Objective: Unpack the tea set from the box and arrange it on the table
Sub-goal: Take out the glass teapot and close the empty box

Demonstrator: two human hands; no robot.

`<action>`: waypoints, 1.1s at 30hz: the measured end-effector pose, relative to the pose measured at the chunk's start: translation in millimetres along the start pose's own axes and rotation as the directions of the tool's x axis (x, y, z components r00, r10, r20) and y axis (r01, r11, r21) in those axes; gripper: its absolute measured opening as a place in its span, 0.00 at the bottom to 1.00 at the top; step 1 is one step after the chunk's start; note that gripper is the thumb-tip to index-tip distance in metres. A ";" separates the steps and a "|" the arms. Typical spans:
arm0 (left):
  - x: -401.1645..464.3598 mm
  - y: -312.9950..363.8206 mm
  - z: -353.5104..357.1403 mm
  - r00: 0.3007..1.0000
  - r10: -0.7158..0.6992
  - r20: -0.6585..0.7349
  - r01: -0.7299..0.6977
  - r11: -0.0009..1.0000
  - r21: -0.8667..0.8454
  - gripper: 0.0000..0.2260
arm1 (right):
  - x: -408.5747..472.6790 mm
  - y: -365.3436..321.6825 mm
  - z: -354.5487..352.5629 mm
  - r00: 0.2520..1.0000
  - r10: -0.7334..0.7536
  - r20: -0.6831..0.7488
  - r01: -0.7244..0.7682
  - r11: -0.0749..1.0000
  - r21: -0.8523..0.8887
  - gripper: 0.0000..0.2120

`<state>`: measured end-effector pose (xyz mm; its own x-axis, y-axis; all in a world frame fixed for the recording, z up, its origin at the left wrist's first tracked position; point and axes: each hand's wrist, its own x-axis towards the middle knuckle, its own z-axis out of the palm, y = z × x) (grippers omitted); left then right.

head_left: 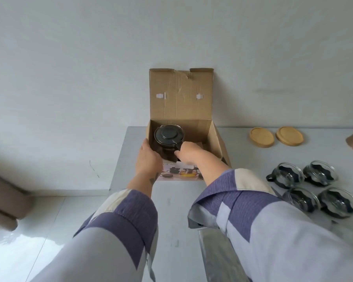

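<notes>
1. Your right hand (186, 152) reaches into the box with its fingers curled round the black handle of the dark glass teapot with a round black lid (168, 139); it is grasping that handle.
2. Your left hand (148, 159) lies against the near left side of the teapot at the box's front wall. Its fingers are hidden behind the cardboard, so you cannot tell from here whether they wrap the body or only steady it.
3. The teapot sits in the left part of the open brown cardboard box (214, 139), whose lid flap stands upright against the wall. The step in hand looks like lifting it out.
4. To do that well, lift straight up until the base clears the box's front wall, keeping the pot level so the lid does not slide off. Let the left hand carry weight from beneath, as a glass body hung from the handle alone may swing.
5. The box rests at the far left of the pale grey worktop (175, 210), close to its edge, so bring the pot toward the right.
6. Four clear glass cups with black holders (312, 186) already stand grouped to the right, and two round light wooden coasters (275, 137) lie beyond them near the wall. Set the pot down well apart from the cups.
</notes>
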<state>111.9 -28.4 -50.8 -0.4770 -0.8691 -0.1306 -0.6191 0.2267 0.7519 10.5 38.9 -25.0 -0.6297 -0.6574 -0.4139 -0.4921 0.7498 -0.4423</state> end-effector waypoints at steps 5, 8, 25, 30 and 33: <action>-2.6 8.9 0.4 0.999 -0.048 -0.021 0.048 0.999 0.007 0.21 | -6.1 3.8 1.5 0.997 0.002 -0.073 0.005 0.996 0.093 0.13; -5.8 10.1 -5.0 0.998 -0.047 -0.034 0.049 0.998 0.048 0.20 | -18.0 4.9 -11.7 0.994 -0.019 -0.107 0.035 0.989 0.144 0.16; -10.4 -3.3 -31.1 0.990 -0.107 -0.088 0.118 0.986 0.122 0.22 | -57.8 31.0 -113.3 0.891 0.017 -0.453 0.123 0.953 0.279 0.15; -6.8 -3.7 -28.0 0.987 -0.124 -0.098 0.137 0.981 0.136 0.25 | -51.4 64.9 -117.4 0.825 0.139 -0.548 -0.032 0.979 0.200 0.19; -1.3 -6.6 -24.8 0.984 -0.126 -0.125 0.143 0.979 0.143 0.24 | -40.7 84.9 -107.6 0.822 0.190 -0.537 -0.077 0.971 0.226 0.18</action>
<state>132.1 -39.7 -39.6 -0.3134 -0.9389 -0.1422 -0.7640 0.1603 0.6250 -70.4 137.3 39.8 -0.9338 -0.3579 0.0029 -0.2938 0.7620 -0.5771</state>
